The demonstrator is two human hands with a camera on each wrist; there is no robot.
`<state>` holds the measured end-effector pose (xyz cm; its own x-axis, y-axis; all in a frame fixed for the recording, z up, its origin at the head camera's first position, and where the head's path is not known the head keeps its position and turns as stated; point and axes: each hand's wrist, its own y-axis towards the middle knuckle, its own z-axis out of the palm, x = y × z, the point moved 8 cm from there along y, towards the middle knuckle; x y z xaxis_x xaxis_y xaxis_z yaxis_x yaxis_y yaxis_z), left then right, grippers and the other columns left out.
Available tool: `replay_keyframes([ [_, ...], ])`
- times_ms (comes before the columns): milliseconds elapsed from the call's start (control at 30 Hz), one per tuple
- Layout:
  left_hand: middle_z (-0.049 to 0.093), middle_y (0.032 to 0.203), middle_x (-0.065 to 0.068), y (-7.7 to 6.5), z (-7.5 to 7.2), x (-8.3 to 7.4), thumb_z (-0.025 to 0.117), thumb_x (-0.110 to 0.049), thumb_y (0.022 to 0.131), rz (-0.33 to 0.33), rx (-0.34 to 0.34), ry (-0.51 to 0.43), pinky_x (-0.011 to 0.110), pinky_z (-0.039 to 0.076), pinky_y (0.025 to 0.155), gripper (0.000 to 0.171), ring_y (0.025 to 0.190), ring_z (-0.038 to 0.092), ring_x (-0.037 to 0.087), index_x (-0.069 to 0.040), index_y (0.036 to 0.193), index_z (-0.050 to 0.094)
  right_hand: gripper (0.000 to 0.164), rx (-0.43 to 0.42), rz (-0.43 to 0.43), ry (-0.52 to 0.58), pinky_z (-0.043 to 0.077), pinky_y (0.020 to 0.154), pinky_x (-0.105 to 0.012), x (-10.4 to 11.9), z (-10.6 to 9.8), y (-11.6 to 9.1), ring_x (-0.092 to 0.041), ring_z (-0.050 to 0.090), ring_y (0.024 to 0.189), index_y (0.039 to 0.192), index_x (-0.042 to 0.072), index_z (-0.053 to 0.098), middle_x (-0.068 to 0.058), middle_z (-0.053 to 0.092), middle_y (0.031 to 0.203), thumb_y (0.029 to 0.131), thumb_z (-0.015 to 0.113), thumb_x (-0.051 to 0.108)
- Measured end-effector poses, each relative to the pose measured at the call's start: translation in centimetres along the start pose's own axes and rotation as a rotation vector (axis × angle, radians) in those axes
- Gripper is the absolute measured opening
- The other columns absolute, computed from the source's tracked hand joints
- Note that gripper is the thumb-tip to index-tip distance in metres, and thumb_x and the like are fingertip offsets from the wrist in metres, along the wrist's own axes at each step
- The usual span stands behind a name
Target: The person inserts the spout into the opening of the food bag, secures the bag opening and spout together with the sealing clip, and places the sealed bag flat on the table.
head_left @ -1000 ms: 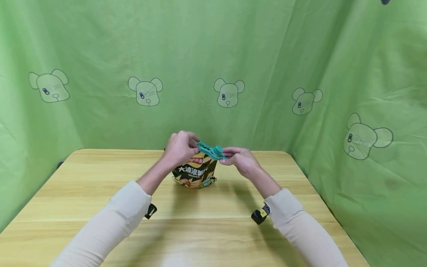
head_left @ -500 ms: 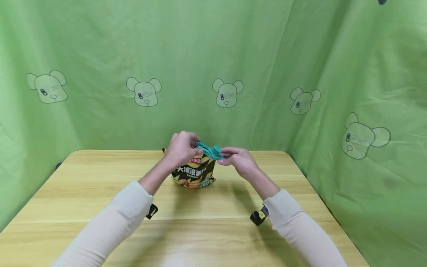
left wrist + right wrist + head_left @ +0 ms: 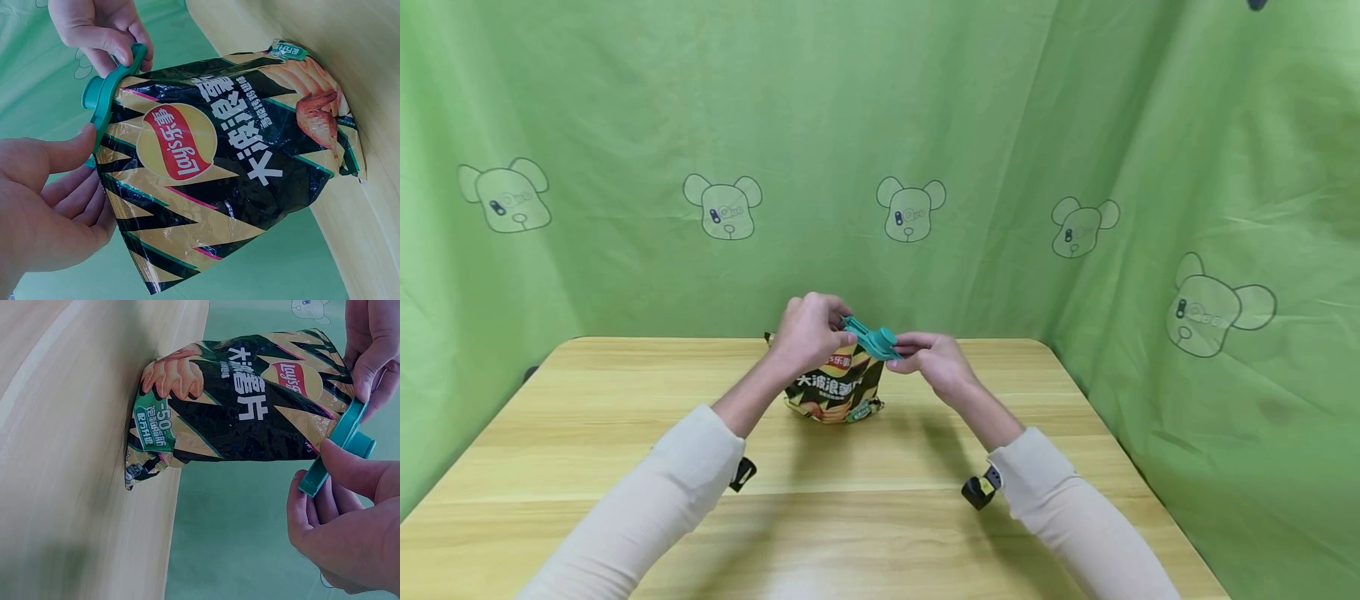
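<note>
A black-and-gold Lay's chip bag point(image 3: 244, 144) stands upright on its base, its top edge facing up. Lying across part of that top edge is a teal bag clip point(image 3: 345, 431) with a round spout-like knob. My left hand point(image 3: 805, 335) pinches the clip's left end between thumb and fingers, and its fingers reach behind the bag. At the other end of the clip, my right hand point(image 3: 938, 363) pinches with thumb in front and fingers behind. How far the bag's edge sits inside the clip is partly hidden by the hands.
The bag stands toward the far side of a light wooden table point(image 3: 880, 533). A green curtain point(image 3: 820, 100) with printed bear heads hangs behind the table and along its sides. A black wrist camera point(image 3: 979, 490) is strapped under the right forearm.
Both hands stay on the clip, with only slight shifts of the fingers. The left thumb lies a little farther over the clip than a second ago. The bag stays in place.
</note>
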<state>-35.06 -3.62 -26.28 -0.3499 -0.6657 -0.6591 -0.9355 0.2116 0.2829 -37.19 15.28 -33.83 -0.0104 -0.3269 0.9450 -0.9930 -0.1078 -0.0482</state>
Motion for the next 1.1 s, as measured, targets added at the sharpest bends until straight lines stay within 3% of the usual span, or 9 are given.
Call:
replay_keyframes([
  [300, 0.077, 0.096, 0.013, -0.03, -0.06, 0.10, 0.082, -0.008, 0.083, 0.002, -0.019, -0.011, 0.029, 0.062, 0.071, 0.028, 0.082, 0.073, 0.022, -0.001, 0.109, 0.073, 0.048, 0.004, -0.016, -0.045, 0.028, 0.121, -0.061, 0.26, 0.07, -0.06, -0.036, 0.061, 0.125, 0.128, 0.002, 0.067, -0.015, 0.070, 0.129, 0.082, 0.080, 0.004],
  [933, 0.076, 0.082, 0.010, 0.02, 0.03, 0.27, 0.081, -0.003, 0.084, 0.023, -0.093, -0.023, 0.025, 0.058, 0.058, 0.011, 0.068, 0.069, 0.019, -0.003, 0.093, 0.075, 0.046, -0.002, -0.019, -0.018, 0.031, 0.120, -0.059, 0.58, 0.42, -0.32, -0.035, 0.065, 0.120, 0.127, 0.001, 0.067, -0.017, 0.071, 0.124, 0.082, 0.077, -0.001],
  [1100, 0.076, 0.082, 0.010, 0.06, 0.06, 0.19, 0.081, -0.004, 0.084, 0.028, -0.096, -0.021, 0.025, 0.058, 0.056, 0.011, 0.066, 0.069, 0.018, -0.004, 0.093, 0.075, 0.048, 0.010, -0.034, -0.087, 0.036, 0.118, -0.057, 1.00, 0.53, -0.50, -0.034, 0.064, 0.122, 0.127, 0.002, 0.068, -0.017, 0.070, 0.127, 0.081, 0.080, 0.005],
])
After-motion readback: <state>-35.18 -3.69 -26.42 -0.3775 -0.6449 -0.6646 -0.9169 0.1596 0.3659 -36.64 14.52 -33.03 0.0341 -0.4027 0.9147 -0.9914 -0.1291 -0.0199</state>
